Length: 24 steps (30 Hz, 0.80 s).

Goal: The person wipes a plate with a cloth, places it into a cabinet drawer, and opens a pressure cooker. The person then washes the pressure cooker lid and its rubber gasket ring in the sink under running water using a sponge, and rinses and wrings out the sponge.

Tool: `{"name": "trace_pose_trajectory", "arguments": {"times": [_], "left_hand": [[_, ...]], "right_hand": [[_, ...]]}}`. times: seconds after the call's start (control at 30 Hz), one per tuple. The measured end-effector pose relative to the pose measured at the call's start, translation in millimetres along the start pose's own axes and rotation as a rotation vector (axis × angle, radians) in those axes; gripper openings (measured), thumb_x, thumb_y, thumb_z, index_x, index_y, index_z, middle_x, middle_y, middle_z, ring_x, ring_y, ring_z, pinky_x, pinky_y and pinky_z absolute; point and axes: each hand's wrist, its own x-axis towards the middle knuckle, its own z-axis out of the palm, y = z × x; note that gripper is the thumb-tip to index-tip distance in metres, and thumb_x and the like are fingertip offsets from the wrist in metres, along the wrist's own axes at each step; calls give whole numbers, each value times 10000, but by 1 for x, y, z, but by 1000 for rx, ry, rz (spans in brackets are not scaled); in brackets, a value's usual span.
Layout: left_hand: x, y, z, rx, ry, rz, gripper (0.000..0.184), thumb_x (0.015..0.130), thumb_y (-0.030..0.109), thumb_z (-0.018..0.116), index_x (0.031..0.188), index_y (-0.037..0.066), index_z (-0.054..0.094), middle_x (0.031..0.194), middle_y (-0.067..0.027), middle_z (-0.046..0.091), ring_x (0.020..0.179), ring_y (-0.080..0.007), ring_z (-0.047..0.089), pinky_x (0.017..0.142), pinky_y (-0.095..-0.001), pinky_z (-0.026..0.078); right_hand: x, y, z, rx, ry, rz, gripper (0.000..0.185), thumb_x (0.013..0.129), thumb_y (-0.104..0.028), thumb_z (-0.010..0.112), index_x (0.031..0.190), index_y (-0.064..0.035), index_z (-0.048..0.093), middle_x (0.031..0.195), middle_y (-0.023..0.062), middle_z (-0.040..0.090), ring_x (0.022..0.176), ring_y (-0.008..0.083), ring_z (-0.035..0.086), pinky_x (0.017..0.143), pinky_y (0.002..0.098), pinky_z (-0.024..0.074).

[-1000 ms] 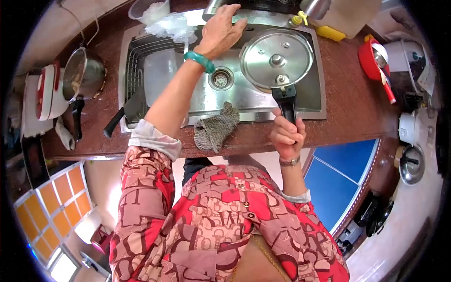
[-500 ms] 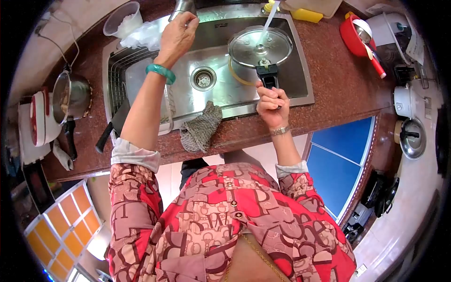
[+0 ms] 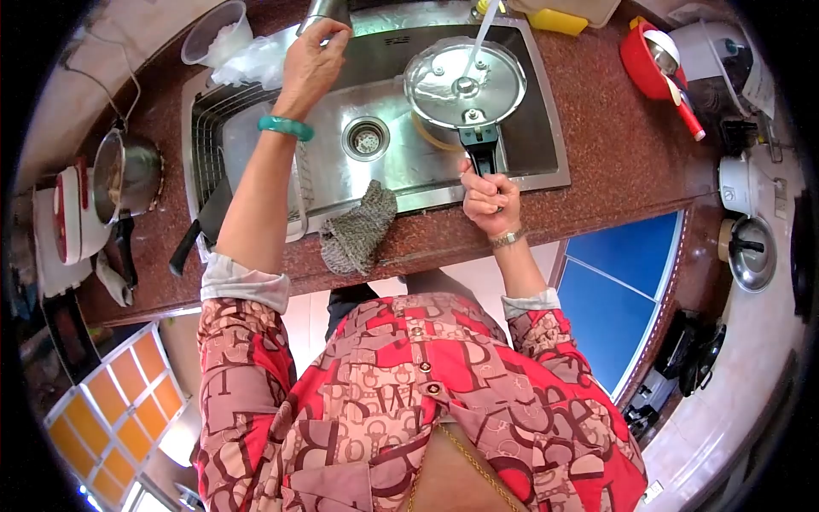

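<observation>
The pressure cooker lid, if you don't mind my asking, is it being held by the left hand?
No, the right hand grips the pressure cooker lid by its black handle.

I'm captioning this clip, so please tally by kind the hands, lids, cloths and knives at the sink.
Hands: 2 (left hand, right hand)
Lids: 1 (handled lid)
Cloths: 1 (grey cloth)
Knives: 1 (black-handled knife)
Total: 5

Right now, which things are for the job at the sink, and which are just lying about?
For the job:
pot lid, held in the right hand
running water, hitting the lid
sink, underneath
left hand, at a shiny metal part

Probably just lying about:
grey cloth
knife
pot on the left
</observation>
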Motion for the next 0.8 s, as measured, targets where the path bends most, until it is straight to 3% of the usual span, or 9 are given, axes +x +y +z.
{"name": "trace_pose_trajectory", "arguments": {"times": [0.1,0.37,0.77,0.8], "left_hand": [[0,0,-1,-11,-48,-37,230,865,270,552,1001,92,604,836,-23,589,698,-122,610,577,-233,432],[2,-3,3,6,12,2,217,842,269,554,939,83,612,794,-64,614,603,-141,611,556,-263,467],[3,-8,5,123,45,-14,213,842,293,553,928,109,617,724,-87,617,565,-147,607,557,-280,462],[0,-1,2,149,-17,-97,254,808,287,587,1004,125,590,891,-110,617,760,-205,624,637,-311,467]], "right_hand": [[-2,0,-5,-19,-8,13,297,830,-23,436,1107,43,353,647,18,445,400,35,437,407,198,338],[5,12,-11,-24,-133,101,306,821,-21,425,1117,34,369,643,26,448,383,34,425,403,200,355],[-12,-7,2,-413,54,143,288,827,-31,452,1100,40,392,632,12,432,370,15,363,397,189,312],[-13,-6,5,-383,69,136,282,828,-29,449,1097,36,396,633,11,431,370,15,363,396,189,309]]}}
